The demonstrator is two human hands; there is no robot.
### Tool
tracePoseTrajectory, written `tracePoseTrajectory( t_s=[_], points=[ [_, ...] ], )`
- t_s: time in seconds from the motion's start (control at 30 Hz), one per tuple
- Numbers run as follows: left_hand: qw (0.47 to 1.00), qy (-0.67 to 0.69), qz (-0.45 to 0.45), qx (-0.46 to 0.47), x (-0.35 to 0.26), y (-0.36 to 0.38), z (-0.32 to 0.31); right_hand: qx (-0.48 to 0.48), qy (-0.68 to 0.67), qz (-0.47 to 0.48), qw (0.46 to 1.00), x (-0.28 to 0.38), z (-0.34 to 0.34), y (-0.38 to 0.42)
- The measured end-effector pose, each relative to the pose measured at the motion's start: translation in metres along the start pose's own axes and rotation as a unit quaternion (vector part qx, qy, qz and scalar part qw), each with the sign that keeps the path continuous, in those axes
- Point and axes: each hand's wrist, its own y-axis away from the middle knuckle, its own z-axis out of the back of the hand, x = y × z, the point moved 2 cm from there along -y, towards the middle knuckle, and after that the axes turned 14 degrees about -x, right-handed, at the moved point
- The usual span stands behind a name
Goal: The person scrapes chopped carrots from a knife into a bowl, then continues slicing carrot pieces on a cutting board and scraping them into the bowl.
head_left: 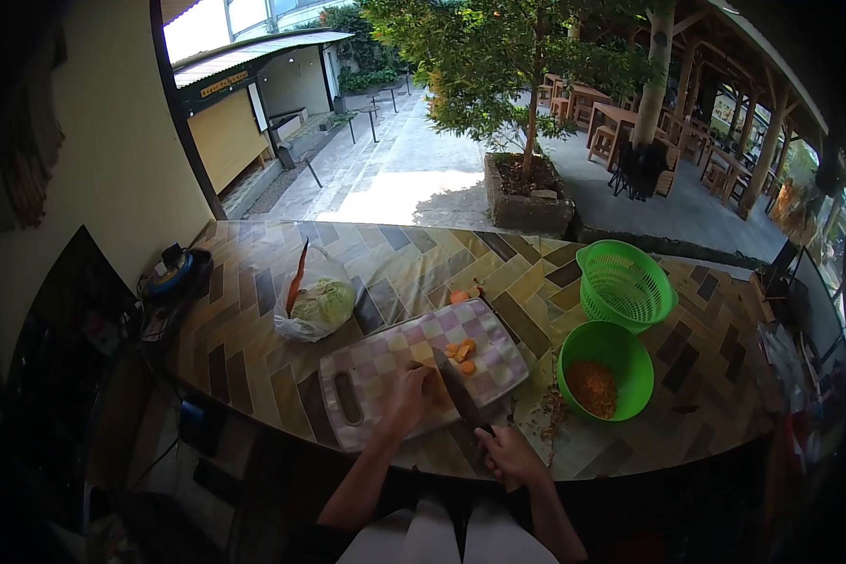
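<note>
My right hand [513, 453] is wrapped round the handle of a kitchen knife [457, 385], whose blade points away from me over the checkered cutting board [385, 348]. On the board, my left hand [410, 395] has its fingers bent over a piece of carrot [434, 387], close to the left side of the blade. The hand partly hides that piece. Several cut carrot pieces [462, 352] lie just beyond the blade. More orange carrot bits [459, 297] rest past the board's far edge.
To the right stand a green bowl [630, 352] with orange shreds in it and a green colander [620, 273]. A plastic bag with cabbage [321, 305] and a carrot [297, 277] sits at the back left. Peelings [551, 418] are scattered on the tabletop between board and bowl.
</note>
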Motion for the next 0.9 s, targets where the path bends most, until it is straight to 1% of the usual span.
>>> tracePoseTrajectory(
  t_s=[0.07, 0.13, 0.17, 0.27, 0.37, 0.47, 0.53, 0.67, 0.7, 0.8, 0.83, 0.9],
  points=[
    [0.998, 0.036, 0.047, -0.008, 0.001, 0.004, -0.005, 0.026, 0.008, -0.002, 1.0, 0.002, 0.0, -0.003],
    [0.995, 0.066, 0.059, -0.041, -0.002, 0.009, -0.006, 0.05, -0.008, -0.016, 0.999, -0.002, 0.0, -0.007],
    [0.993, 0.081, 0.064, -0.058, -0.003, 0.011, -0.005, 0.061, -0.016, -0.022, 0.998, -0.004, 0.0, -0.009],
    [0.992, 0.094, 0.044, -0.072, -0.009, 0.012, -0.001, 0.097, -0.099, -0.04, 0.99, -0.008, -0.002, -0.008],
    [0.988, 0.123, 0.049, -0.078, -0.002, 0.01, -0.005, 0.094, -0.122, -0.042, 0.987, -0.004, -0.004, -0.005],
    [0.988, 0.124, 0.061, -0.062, -0.018, 0.001, 0.0, 0.086, -0.153, -0.048, 0.983, 0.005, 0.002, 0.004],
    [0.988, 0.144, 0.04, -0.049, -0.038, -0.007, 0.004, 0.073, -0.166, -0.041, 0.983, 0.008, 0.011, 0.009],
    [0.981, 0.192, -0.013, -0.026, -0.081, -0.025, -0.013, 0.033, -0.214, -0.026, 0.976, 0.026, 0.045, 0.036],
    [0.976, 0.215, -0.032, -0.011, -0.091, -0.03, -0.023, 0.02, -0.23, -0.038, 0.972, 0.026, 0.056, 0.042],
    [0.963, 0.26, -0.053, 0.043, -0.148, -0.035, -0.046, -0.082, -0.231, -0.019, 0.969, 0.033, 0.09, 0.072],
    [0.958, 0.266, -0.092, 0.058, -0.161, -0.036, -0.057, -0.129, -0.229, -0.007, 0.965, 0.035, 0.1, 0.083],
    [0.957, 0.262, -0.11, 0.06, -0.184, -0.029, -0.082, -0.207, -0.148, 0.017, 0.967, 0.026, 0.119, 0.099]
  ],
)
